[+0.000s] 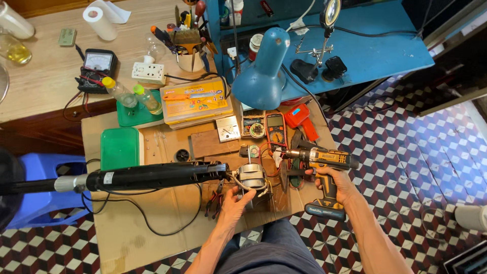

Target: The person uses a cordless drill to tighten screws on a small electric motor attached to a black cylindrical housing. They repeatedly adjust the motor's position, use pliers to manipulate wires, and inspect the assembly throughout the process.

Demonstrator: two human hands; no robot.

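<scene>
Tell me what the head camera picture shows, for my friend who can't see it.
A person's right hand holds a yellow and black cordless drill aimed at a small silver electric motor, which the left hand steadies on a cardboard-covered work table. A long black tube-shaped housing lies joined to the motor, with an orange multimeter and a blue desk lamp behind.

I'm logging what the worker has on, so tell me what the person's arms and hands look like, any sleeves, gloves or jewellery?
Both forearms are bare, with no sleeves in view. The left hand and right hand wear no gloves, and no rings, watch or wristbands show. Dark blue trousers cover the lap.
</scene>
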